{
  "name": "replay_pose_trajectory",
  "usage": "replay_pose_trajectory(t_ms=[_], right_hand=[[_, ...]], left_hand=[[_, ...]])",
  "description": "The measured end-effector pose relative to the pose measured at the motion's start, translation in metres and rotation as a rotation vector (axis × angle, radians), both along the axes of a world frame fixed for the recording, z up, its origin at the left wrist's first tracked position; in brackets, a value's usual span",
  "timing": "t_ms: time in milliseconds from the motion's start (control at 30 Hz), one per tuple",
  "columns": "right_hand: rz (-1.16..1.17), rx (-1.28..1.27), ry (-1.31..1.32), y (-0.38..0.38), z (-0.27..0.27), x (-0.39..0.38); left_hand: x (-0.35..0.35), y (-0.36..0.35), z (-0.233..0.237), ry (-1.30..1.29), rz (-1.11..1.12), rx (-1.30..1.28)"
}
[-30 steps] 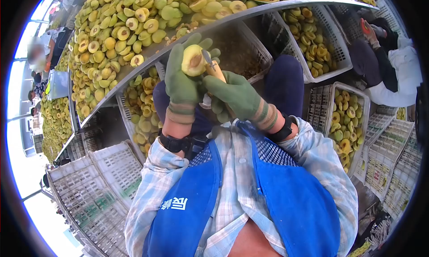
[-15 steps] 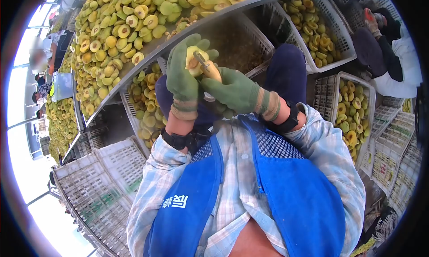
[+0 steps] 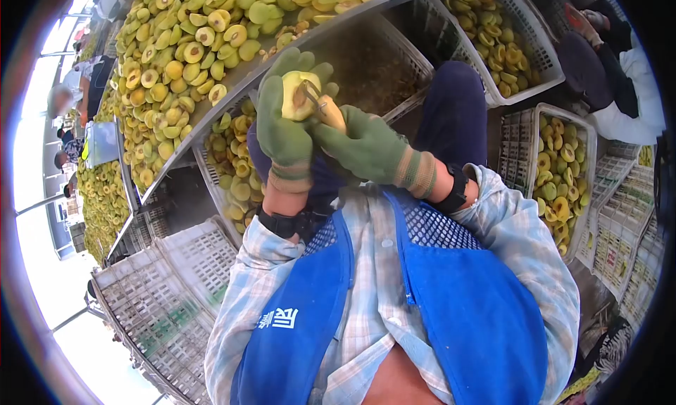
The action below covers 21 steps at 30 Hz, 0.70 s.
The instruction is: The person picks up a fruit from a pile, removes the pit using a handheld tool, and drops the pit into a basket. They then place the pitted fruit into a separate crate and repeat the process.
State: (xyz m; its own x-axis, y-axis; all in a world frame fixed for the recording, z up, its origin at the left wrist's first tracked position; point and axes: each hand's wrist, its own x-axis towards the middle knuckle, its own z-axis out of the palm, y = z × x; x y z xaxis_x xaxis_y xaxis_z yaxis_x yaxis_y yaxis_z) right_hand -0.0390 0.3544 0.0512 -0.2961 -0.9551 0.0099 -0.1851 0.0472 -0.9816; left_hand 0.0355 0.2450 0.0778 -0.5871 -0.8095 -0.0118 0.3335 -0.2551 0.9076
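Note:
In the head view, my left hand (image 3: 284, 127), in a green knitted glove, cradles a halved yellow-green stone fruit (image 3: 297, 99) with its cut face toward me. The centre of that face is brown. My right hand (image 3: 370, 144), gloved alike, grips a pitting tool (image 3: 329, 112) by its short wooden handle. The tool's thin metal end meets the middle of the cut face. Fingers of my right hand partly hide the handle. Both hands are held above my lap, close together.
A table (image 3: 232, 88) heaped with halved fruit lies ahead, its metal rim curving past my hands. Crates of fruit halves stand beneath it (image 3: 236, 169) and to the right (image 3: 560, 173). Stacked white crates (image 3: 162, 292) are at left. Another person (image 3: 598, 60) sits at upper right.
The fruit half has turned so its cut face shows more fully, and my left hand has shifted slightly left. The tool's metal end stays at the fruit's centre.

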Motion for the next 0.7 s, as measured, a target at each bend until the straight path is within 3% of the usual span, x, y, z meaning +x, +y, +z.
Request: replay_pose_trajectory(t_ms=[133, 367, 700], right_hand=[[-0.037, 0.285, -0.683, 0.003, 0.033, 0.008], [0.099, 0.363, -0.722, 0.000, 0.033, 0.000], [0.256, 0.460, -0.550, 0.004, 0.044, -0.019]], left_hand=[[0.001, 0.003, -0.008, 0.080, -0.005, -0.072], [0.006, -0.001, -0.019, 0.050, 0.012, -0.242], [0.013, -0.011, -0.005, -0.114, -0.155, -0.111]])
